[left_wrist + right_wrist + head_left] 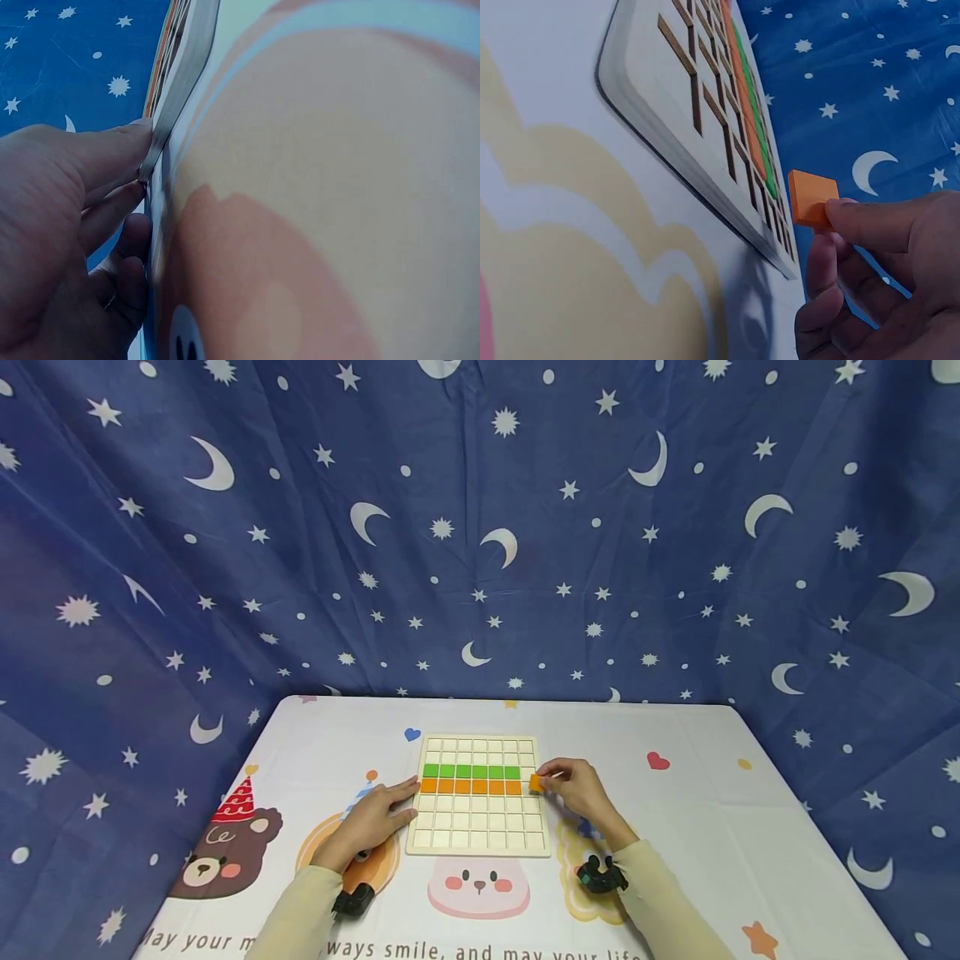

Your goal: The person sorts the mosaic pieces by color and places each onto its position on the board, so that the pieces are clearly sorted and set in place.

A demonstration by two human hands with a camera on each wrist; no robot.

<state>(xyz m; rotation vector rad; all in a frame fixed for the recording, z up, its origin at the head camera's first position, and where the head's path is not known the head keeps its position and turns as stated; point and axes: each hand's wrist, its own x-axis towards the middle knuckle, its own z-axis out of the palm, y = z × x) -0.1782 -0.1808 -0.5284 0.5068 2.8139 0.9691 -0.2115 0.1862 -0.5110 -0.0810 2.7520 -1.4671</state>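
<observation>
A pale wooden grid board (480, 846) lies on the table, with a row of several green square tiles (464, 772) above a row of orange tiles (462, 787). Between its thumb and fingers, my right hand (576, 787) pinches one orange square tile (814, 196). That tile is held over the board's right edge, beside the end of the orange row. At the opposite edge, my left hand (378, 820) touches the board's left rim with its fingertips, fingers mostly straight. The left wrist view shows the fingertips right at the rim (180, 82).
A white tablecloth (645, 827) with printed cartoon animals, hearts and lettering covers the table. Behind it hangs a dark blue curtain (480, 568) with moons and stars. Each wrist wears a small black device, such as the one on the right wrist (602, 875).
</observation>
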